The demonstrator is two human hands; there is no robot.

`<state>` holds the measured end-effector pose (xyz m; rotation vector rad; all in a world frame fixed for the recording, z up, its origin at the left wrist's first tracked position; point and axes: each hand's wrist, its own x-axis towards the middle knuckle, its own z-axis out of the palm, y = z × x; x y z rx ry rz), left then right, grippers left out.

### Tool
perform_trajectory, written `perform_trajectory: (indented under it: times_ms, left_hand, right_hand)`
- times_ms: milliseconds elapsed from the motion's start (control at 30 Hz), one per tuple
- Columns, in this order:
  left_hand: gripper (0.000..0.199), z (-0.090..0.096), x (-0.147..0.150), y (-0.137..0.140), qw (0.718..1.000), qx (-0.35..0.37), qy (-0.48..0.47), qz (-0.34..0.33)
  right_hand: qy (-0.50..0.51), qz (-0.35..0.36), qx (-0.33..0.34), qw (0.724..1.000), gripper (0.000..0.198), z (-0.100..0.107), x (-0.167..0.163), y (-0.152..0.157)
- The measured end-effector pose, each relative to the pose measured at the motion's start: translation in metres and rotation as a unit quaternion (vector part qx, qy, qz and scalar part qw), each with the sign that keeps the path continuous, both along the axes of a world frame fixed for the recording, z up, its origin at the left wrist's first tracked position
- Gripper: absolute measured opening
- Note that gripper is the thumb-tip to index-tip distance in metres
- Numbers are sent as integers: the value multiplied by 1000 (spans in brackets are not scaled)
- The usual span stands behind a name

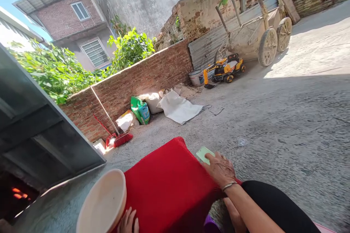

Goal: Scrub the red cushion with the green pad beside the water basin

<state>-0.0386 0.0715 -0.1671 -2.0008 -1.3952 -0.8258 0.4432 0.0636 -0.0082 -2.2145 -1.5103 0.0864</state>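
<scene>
Down at the right edge of a red cloth-covered surface, my right hand has its fingers closed on a flat, pale green phone. A bracelet circles that wrist. My left hand lies at the bottom edge of the view, fingers spread on the red cloth. Only its fingers show. It is close beside a wide cream-coloured basin, which stands at the left of the cloth; whether the two touch I cannot tell.
A grey metal door stands to the left. Along the brick wall are a red broom, a green sack, a white sheet, a bucket, a yellow toy excavator and a wheeled cart. Something purple is below.
</scene>
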Motion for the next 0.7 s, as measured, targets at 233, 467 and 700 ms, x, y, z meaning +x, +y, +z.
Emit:
perform_trajectory:
  times_ms: [233,467,700]
  left_hand:
    - [31,8,15,-15,999,-29,-35,15]
    - [31,9,6,-13,999,-43,-11,13]
    - [32,14,3,-14,995,-96,19,27]
  right_hand:
    - [133,144,12,981,22,-4,-15,-10]
    - [95,248,-32,963,28,2,-16,-16]
    - [32,36,22,999,25,-3,46,-14]
